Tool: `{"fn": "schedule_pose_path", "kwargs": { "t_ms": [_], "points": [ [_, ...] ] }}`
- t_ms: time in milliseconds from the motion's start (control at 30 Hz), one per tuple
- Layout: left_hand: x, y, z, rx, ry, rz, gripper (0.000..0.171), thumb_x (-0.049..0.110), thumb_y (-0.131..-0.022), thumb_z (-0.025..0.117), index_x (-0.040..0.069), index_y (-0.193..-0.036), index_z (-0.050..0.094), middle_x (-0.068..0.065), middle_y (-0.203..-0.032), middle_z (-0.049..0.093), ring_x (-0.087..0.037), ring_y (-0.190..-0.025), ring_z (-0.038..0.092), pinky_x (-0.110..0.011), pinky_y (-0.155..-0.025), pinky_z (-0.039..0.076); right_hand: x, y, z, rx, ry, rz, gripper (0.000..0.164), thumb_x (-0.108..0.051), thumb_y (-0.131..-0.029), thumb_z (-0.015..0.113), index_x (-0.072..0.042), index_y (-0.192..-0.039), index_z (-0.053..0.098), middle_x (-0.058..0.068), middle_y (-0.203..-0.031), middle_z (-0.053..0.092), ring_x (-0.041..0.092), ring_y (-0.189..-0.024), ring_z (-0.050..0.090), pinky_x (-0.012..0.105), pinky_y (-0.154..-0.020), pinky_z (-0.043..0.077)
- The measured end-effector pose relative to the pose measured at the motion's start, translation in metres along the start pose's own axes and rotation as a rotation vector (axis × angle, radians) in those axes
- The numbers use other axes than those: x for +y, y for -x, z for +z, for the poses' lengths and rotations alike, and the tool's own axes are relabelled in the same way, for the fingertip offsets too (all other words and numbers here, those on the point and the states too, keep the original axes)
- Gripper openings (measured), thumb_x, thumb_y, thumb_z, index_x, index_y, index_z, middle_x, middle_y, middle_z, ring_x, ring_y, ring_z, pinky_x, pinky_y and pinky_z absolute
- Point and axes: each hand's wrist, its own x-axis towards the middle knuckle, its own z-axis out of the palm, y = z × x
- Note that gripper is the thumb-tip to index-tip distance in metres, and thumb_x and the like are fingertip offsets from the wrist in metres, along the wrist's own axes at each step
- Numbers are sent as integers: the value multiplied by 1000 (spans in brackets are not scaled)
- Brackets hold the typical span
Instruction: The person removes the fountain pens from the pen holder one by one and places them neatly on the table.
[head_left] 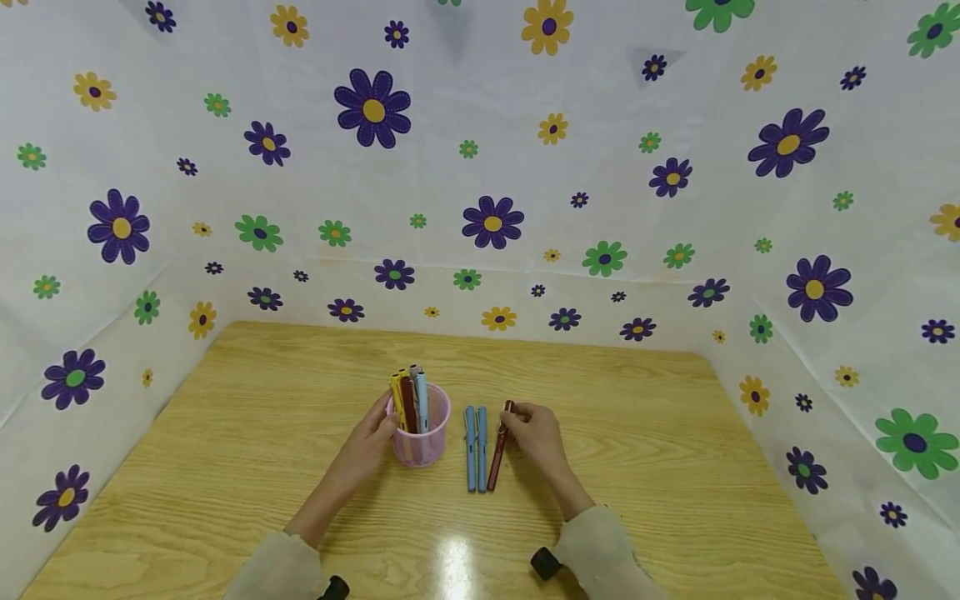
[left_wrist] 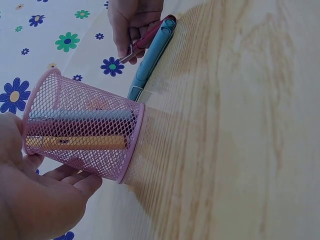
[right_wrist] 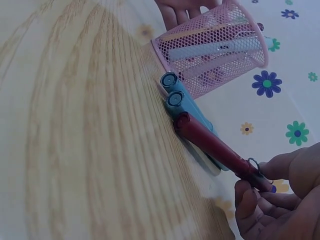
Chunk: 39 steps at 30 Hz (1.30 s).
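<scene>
A pink mesh pen holder (head_left: 418, 450) stands upright on the table, with several pens (head_left: 408, 404) in yellow, dark red, grey and pale blue leaning to its left side. My left hand (head_left: 371, 433) grips the holder from the left, thumb up at the rim and fingers along the mesh (left_wrist: 90, 120). To the holder's right, two blue pens (head_left: 476, 450) lie side by side. Beside them is a dark red pen (head_left: 497, 458), slanted, its far end pinched between the thumb and fingers of my right hand (head_left: 536, 433). That pinched end is by the metal clip (right_wrist: 254, 164).
The wooden table (head_left: 637, 417) spreads around the pens and holder. White sheeting (head_left: 450, 183) printed with flowers rises at the back and both sides. A bright reflection lies near the front edge.
</scene>
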Motion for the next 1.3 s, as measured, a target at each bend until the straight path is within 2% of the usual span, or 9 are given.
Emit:
{"fn": "schedule_pose_path", "kwargs": {
  "t_ms": [200, 500, 833, 1300],
  "points": [
    [0, 0, 0, -2, -4, 6, 59, 29, -113, 40, 8, -165, 21, -20, -168, 22, -38, -155, 17, -56, -125, 15, -5, 0, 5, 20, 31, 1, 28, -6, -97, 68, 15, -115, 70, 18, -85, 76, 20, -67, 71, 21, -53, 53],
    [1, 2, 0, 0, -3, -1, 60, 32, -113, 40, 9, -165, 21, -20, -168, 23, -39, -154, 18, -57, -124, 16, -5, -1, 11, 31, 84, 15, 27, -6, -96, 68, 15, -113, 70, 17, -88, 76, 24, -75, 75, 23, -58, 57],
    [1, 2, 1, 10, -9, -8, 59, 30, -113, 40, 8, -165, 21, -20, -168, 22, -39, -154, 17, -57, -124, 15, -3, -1, 13, 20, 99, 4, 30, -6, -97, 67, 17, -116, 68, 19, -90, 76, 27, -77, 75, 29, -60, 60],
    [2, 2, 2, 12, -20, -16, 60, 30, -114, 39, 7, -165, 20, -21, -168, 21, -40, -155, 17, -57, -124, 15, -6, 1, 14, 32, 115, -23, 29, -4, -96, 66, 19, -114, 67, 21, -88, 76, 29, -75, 75, 30, -60, 61]
  ]
}}
